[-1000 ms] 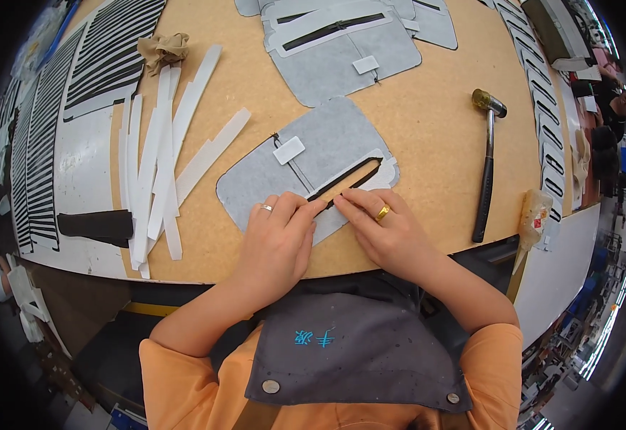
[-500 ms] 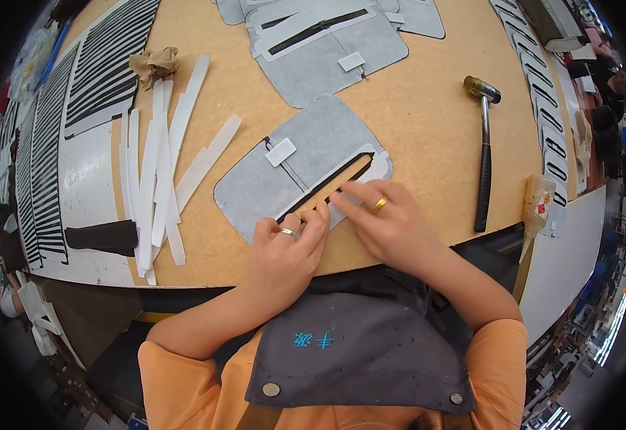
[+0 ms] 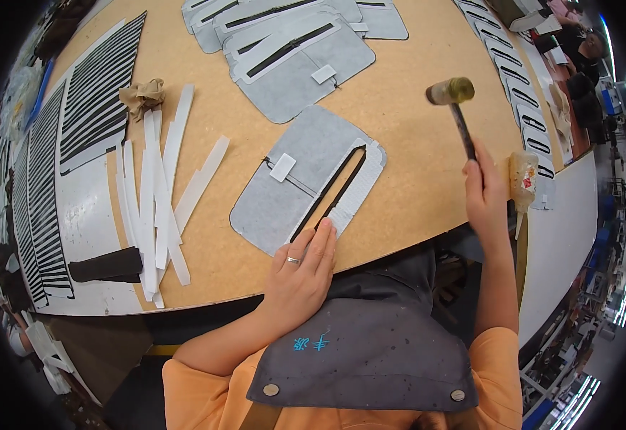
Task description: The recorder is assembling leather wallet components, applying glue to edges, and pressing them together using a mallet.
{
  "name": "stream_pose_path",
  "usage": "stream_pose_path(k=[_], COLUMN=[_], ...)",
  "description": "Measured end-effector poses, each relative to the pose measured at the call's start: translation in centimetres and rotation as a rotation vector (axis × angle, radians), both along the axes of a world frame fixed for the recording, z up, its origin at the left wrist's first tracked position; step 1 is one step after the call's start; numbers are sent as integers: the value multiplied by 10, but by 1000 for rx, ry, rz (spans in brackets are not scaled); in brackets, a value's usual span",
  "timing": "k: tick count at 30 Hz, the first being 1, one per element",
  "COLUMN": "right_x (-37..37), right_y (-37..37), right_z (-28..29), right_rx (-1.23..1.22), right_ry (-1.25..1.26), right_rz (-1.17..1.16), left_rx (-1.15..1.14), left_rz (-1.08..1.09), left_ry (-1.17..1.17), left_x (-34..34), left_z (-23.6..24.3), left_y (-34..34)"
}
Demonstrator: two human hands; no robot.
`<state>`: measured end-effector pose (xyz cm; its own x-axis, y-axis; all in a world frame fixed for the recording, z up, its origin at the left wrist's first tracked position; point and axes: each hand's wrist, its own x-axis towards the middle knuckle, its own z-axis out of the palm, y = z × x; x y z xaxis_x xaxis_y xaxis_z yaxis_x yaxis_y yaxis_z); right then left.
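On the brown tabletop lies a grey rounded panel with a long black-edged slot and a small white tag. My left hand rests flat on the panel's near end, its fingertips over the slot's lower end and the white strip beside it. At the right, my right hand is wrapped round the black handle of a mallet. The mallet's head is raised off the table and slightly blurred.
Behind the panel, several similar grey panels overlap. White strips, a crumpled brown paper and black folded cloth lie to the left, near striped sheets. A glue bottle stands by a row of slotted pieces at the right.
My right hand has left the panel, moved right and picked up the mallet from the table. My left hand has flattened onto the panel. The slot's black edge now looks folded open.
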<state>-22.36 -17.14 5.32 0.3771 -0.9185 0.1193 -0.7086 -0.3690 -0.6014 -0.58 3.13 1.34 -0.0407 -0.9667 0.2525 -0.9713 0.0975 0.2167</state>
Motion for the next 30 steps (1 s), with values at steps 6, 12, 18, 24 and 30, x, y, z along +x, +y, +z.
stream_pose_path(k=[6,12,18,24,30], right_x=[27,27,30,29,31], right_y=[74,87,75,82,92], right_z=[21,26,42,14,15], right_rx=[-85,-17,-156,-80,-318], right_ry=[188,390,89,426,-217], right_rz=[539,594,498,560,443], left_rx=[0,-2,-17,-2,-30], left_rz=[-19,-18,6,-3,6], left_ry=[29,15,19,88,10], left_x=[4,1,1,2,2], left_z=[-5,-2,-5,-6,-2], left_y=[3,1,5,-3,3])
